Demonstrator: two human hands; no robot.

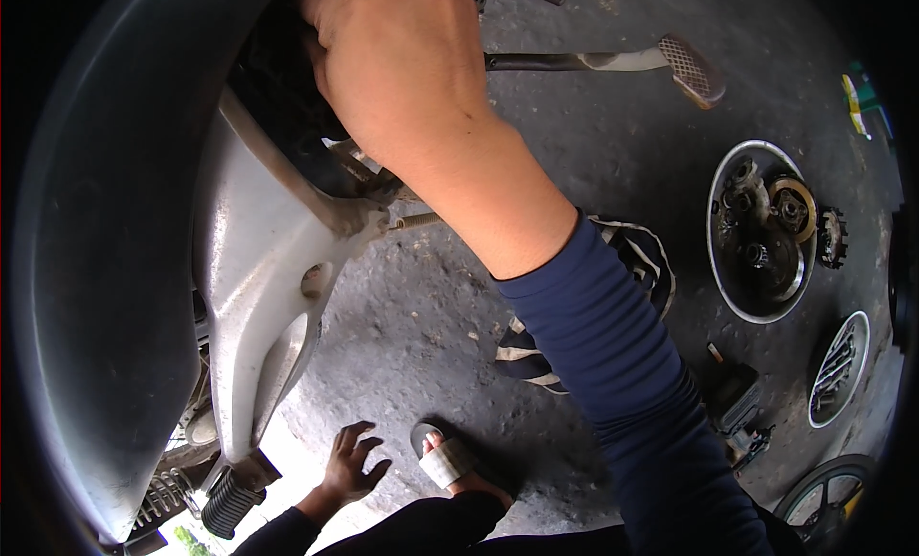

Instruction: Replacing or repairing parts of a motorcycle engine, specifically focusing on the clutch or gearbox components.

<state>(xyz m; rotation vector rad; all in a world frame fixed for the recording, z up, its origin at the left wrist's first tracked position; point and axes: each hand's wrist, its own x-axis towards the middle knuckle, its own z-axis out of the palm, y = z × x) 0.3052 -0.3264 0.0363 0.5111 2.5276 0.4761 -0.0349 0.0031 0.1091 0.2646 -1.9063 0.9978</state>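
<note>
My right arm, in a dark blue sleeve, reaches up across the view to a motorcycle. My right hand (397,53) is at the top, against the dark opening beside the silver-grey frame casting (258,259); its fingers are hidden, so what they touch does not show. A coil spring (416,221) shows just below the wrist. Low in the view my left hand (352,468) hangs in the air with fingers spread and nothing in it. It is nearest to my sandalled foot (445,460) and to the black rubber footpeg (230,503).
A foot pedal (689,72) juts out at the top. On the dark floor at right lie a metal basin (713,226) of greasy engine parts, a toothed part (833,238), an oval tray (864,331) of bolts and a wheel (823,484). Striped cloth (522,350) lies under my forearm.
</note>
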